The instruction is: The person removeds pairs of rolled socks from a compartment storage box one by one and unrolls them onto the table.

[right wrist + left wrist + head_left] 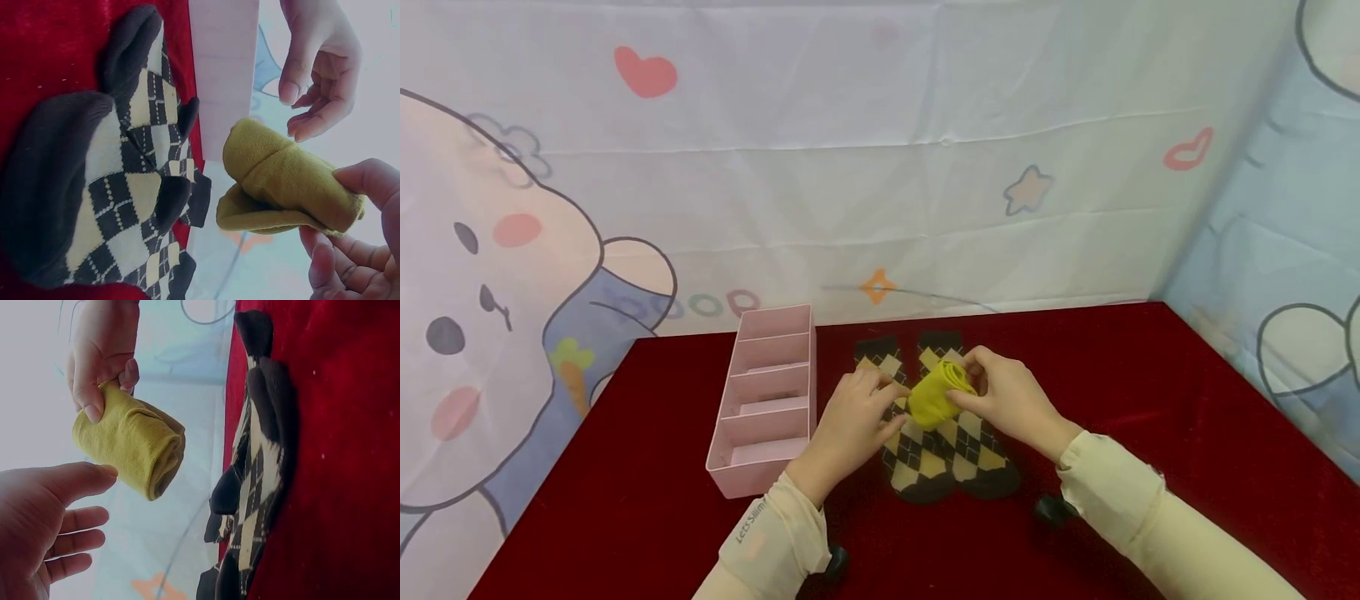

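My right hand (1013, 402) pinches a rolled yellow sock (934, 395) by one end, thumb on one side and fingers on the other. The roll is held above the table, its folded layers showing in the right wrist view. My left hand (854, 423) is at the roll's other end with fingers spread and loosely bent; in the right wrist view a small gap parts it from the yellow fabric. Beneath both hands lies a pair of argyle socks (134, 187), black, cream and tan, flat and side by side with their dark toes toward me.
A pink organizer box (762, 392) with several compartments in a row stands left of the argyle socks. Dark red velvet cloth (1150, 400) covers the table. A printed cartoon curtain (925, 167) hangs behind it.
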`<state>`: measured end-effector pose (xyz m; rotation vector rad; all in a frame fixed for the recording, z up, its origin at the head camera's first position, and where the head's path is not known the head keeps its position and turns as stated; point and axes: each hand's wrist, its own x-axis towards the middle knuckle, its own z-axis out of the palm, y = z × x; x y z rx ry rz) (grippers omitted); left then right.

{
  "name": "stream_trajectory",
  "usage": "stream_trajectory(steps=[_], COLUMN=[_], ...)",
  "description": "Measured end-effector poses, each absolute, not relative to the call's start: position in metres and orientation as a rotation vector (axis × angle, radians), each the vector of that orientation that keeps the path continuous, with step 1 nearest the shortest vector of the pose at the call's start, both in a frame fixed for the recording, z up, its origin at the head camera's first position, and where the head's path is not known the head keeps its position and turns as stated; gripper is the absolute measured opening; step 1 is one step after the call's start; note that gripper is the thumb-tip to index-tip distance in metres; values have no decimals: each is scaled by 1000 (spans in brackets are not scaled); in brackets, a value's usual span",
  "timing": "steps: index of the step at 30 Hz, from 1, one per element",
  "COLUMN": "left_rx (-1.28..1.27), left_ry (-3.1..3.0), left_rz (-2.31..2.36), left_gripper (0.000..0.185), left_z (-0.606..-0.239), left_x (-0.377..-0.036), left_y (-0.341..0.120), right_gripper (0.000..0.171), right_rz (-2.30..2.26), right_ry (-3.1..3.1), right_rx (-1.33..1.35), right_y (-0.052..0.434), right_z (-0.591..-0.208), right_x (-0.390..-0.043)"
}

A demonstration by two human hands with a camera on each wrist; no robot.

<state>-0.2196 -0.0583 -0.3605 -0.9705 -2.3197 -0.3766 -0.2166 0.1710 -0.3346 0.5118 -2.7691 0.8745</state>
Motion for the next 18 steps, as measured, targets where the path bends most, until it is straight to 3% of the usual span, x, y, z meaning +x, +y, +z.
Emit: stream_trajectory(steps=[18], left_rx=[-1086], left_ry=[-2303], left_rz=[-369], left_gripper=[24], left_z=[-374], left_x=[-207], left_y=[-29], right_gripper=[31], right_rz=[926], right_ry=[-2769], right_rx=[423], right_y=[205], right_z=[-345], right_x=[-196])
